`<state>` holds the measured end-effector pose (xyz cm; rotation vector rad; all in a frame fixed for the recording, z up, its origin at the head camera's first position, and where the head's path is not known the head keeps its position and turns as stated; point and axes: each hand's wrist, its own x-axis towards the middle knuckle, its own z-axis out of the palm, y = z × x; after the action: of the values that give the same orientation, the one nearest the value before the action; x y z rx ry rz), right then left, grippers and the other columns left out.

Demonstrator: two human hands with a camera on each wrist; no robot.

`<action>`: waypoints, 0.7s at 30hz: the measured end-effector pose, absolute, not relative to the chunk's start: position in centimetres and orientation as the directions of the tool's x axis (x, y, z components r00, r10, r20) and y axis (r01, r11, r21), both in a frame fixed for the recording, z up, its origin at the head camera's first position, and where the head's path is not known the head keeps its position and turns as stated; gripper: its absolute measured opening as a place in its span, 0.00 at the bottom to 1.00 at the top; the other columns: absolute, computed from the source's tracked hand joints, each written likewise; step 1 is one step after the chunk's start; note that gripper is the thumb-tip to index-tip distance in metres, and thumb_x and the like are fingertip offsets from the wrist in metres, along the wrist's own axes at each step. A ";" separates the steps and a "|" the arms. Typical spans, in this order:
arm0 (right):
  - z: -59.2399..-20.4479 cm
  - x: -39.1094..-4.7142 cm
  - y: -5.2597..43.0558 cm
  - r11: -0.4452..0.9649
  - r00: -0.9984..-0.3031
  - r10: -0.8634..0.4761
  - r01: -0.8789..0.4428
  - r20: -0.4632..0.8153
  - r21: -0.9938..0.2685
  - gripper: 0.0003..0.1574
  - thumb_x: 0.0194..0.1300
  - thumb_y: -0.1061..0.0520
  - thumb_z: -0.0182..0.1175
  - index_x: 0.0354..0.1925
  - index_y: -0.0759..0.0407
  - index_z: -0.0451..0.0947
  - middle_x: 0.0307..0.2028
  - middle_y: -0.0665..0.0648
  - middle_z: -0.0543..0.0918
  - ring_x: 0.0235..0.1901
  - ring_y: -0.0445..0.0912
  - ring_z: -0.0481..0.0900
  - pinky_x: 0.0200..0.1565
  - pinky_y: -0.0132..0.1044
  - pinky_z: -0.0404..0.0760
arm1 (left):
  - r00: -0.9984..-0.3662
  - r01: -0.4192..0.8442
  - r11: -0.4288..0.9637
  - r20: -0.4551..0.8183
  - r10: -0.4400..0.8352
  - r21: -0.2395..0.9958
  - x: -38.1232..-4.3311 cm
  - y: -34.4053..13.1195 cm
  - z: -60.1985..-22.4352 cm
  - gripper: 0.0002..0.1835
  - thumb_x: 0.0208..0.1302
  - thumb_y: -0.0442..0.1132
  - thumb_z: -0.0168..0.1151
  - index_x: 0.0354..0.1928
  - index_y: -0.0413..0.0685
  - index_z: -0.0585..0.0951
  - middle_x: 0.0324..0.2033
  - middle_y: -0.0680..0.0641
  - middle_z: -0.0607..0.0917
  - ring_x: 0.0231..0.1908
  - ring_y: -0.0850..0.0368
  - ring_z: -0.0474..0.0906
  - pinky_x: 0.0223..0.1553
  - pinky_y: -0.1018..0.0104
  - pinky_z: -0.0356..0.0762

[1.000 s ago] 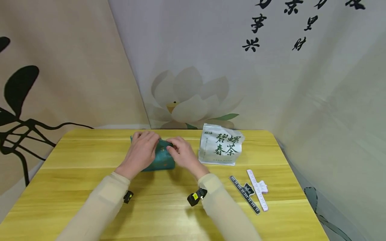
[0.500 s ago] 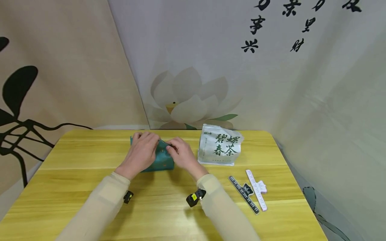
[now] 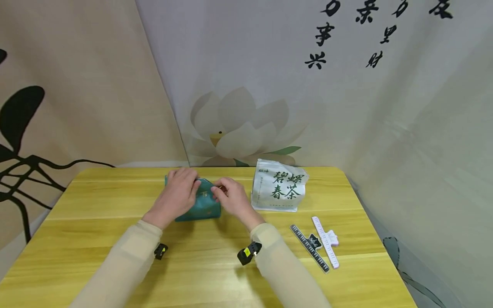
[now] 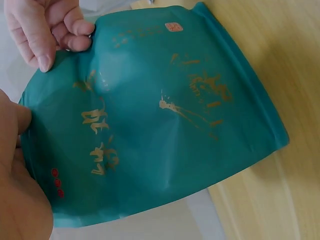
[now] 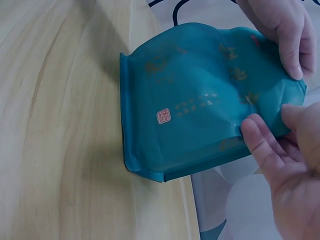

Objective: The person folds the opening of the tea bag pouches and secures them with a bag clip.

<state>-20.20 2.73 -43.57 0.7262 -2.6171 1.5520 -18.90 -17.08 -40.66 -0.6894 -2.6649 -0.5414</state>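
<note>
A teal tea bag point(image 3: 206, 205) with gold lettering and a small red seal stands on the table, its top edge between my two hands. My left hand point(image 3: 174, 192) grips the top left part, thumb in front; the left wrist view shows the bag front point(image 4: 145, 130) and my left fingers passing behind its edge. At the top right corner my right hand point(image 3: 233, 197) pinches the bag between thumb and fingers, as the right wrist view shows on the bag's side point(image 5: 200, 80). The bag's upper left is hidden by my left hand.
To the right stands a white tea bag point(image 3: 280, 186) with green characters. Nearer me lie two long clips, a black one point(image 3: 310, 248) and a pale one point(image 3: 325, 242). A printed curtain point(image 3: 246, 85) hangs behind the table's point(image 3: 215, 278) back edge.
My left hand has slid slightly left along the bag's top, baring more of its front. The right hand still pinches the corner. The whole head view has shifted a little.
</note>
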 end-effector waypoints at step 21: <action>-43.8 -20.2 2.6 0.361 -0.913 -0.343 -0.345 0.221 -0.866 0.09 0.77 0.60 0.59 0.40 0.64 0.81 0.38 0.59 0.83 0.31 0.47 0.88 0.35 0.31 0.85 | -0.849 0.487 0.795 0.411 0.333 0.361 -19.1 -18.0 -40.4 0.03 0.76 0.32 0.57 0.41 0.41 0.77 0.37 0.43 0.82 0.44 0.42 0.76 0.53 0.42 0.63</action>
<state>-20.20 2.61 -43.81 0.6552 -2.5896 1.6493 -19.10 -17.98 -40.38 -0.6264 -2.6574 -0.6629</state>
